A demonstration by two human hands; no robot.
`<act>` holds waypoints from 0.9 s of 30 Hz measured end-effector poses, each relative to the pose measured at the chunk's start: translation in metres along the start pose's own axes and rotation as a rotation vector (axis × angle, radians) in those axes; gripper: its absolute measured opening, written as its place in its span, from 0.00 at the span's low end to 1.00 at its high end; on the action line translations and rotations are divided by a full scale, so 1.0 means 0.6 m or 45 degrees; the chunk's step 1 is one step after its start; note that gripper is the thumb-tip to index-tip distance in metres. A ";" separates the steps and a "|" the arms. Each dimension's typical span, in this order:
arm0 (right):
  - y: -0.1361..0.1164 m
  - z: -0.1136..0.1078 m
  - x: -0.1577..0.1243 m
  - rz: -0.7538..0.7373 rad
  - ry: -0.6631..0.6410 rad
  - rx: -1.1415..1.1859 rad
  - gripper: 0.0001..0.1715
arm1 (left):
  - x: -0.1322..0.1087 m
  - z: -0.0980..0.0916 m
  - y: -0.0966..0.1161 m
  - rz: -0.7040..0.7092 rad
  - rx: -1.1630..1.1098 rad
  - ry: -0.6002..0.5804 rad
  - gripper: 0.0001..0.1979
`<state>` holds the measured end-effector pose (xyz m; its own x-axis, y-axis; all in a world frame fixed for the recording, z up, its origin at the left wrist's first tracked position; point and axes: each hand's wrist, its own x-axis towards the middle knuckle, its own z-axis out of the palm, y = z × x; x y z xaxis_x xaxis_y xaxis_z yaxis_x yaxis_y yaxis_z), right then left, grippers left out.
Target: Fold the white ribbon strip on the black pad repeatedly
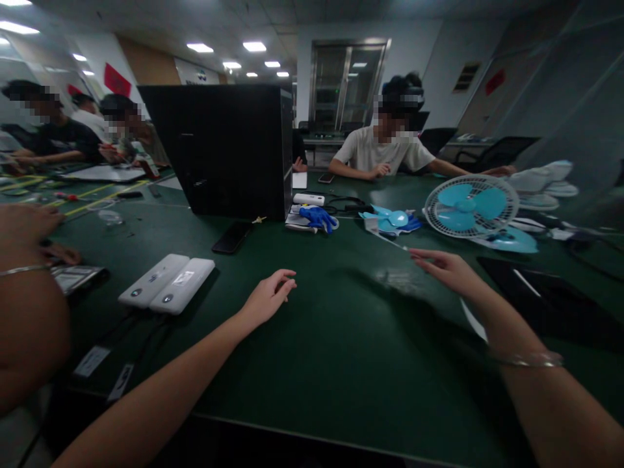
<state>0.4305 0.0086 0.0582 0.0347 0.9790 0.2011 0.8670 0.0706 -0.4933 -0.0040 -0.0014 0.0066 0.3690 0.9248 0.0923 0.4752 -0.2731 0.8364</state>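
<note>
Right grip (451,270): my fingers reach forward, narrowly spaced, their tips meeting the near end of a thin pale strip (387,239); whether I pinch it or merely touch it, I cannot tell. The strip slants away from me, its far end just before the blue blades (387,218). Left grip (266,298): half curled above the surface (312,364), bare of any object, thumb a little apart from the fingers. A clear bracelet (531,359) rings my right wrist. Beyond my right hand stands the fan (470,205), with pale blue blades behind a white round grille; nearer, at right, lies a dark flat sheet (550,292). Beyond my left hand, a phone (233,238) lies near the keys (258,220), before a large black case (219,149). Beside that case rests a blue glove (319,218). To my left, two white boxes (168,284) lie side by side, and past them shows another person's arm (29,312). Across the surface sits a co-worker (390,153) in a pale shirt, one arm extended behind the fan.
</note>
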 end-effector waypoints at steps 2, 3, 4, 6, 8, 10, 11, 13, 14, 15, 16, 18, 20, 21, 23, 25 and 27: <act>-0.054 0.019 -0.013 -0.138 -0.222 0.123 0.30 | 0.002 0.002 -0.002 0.002 -0.082 0.023 0.22; -0.081 0.027 -0.023 -0.219 -0.339 0.177 0.29 | 0.003 0.003 -0.003 -0.003 -0.151 0.017 0.22; -0.108 0.034 -0.034 -0.321 -0.468 0.244 0.28 | 0.004 0.004 -0.002 -0.017 -0.236 -0.009 0.23; -0.155 0.048 -0.056 -0.506 -0.666 0.330 0.25 | 0.003 0.005 0.004 -0.077 -0.415 -0.138 0.25; -0.191 0.060 -0.076 -0.617 -0.767 0.339 0.23 | -0.001 0.006 0.012 -0.165 -0.494 -0.328 0.28; -0.211 0.069 -0.089 -0.655 -0.801 0.308 0.21 | -0.007 0.007 0.022 -0.170 -0.399 -0.478 0.23; -0.215 0.072 -0.092 -0.660 -0.815 0.291 0.22 | -0.010 0.007 0.026 -0.147 -0.339 -0.536 0.21; -0.210 0.075 -0.090 -0.660 -0.854 0.254 0.24 | -0.013 0.008 0.031 -0.106 -0.270 -0.574 0.19; -0.201 0.074 -0.085 -0.655 -0.859 0.227 0.27 | -0.014 0.009 0.032 -0.094 -0.243 -0.569 0.18; -0.187 0.072 -0.077 -0.644 -0.843 0.187 0.30 | -0.013 0.009 0.032 -0.090 -0.225 -0.553 0.17; -0.168 0.070 -0.066 -0.624 -0.793 0.132 0.32 | -0.013 0.009 0.031 -0.094 -0.208 -0.535 0.16; -0.118 0.060 -0.039 -0.517 -0.587 -0.035 0.33 | -0.011 0.008 0.028 -0.110 -0.185 -0.508 0.16; -0.056 0.042 -0.012 -0.267 -0.318 -0.273 0.34 | -0.009 0.007 0.026 -0.118 -0.164 -0.498 0.16; -0.024 0.030 -0.001 -0.064 -0.195 -0.421 0.35 | -0.009 0.006 0.026 -0.118 -0.150 -0.498 0.16; 0.037 0.001 0.008 0.295 -0.071 -0.603 0.40 | -0.010 0.005 0.030 -0.124 -0.119 -0.507 0.16; 0.090 -0.032 0.001 0.560 0.001 -0.665 0.44 | -0.012 0.004 0.036 -0.149 -0.088 -0.518 0.16; 0.133 -0.059 -0.018 0.782 0.070 -0.685 0.45 | -0.013 0.003 0.043 -0.173 -0.078 -0.524 0.15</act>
<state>0.5169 -0.0031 0.0470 0.5937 0.8012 0.0751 0.8047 -0.5908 -0.0578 0.0065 -0.0161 0.0265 0.6000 0.7652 -0.2337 0.4980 -0.1286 0.8576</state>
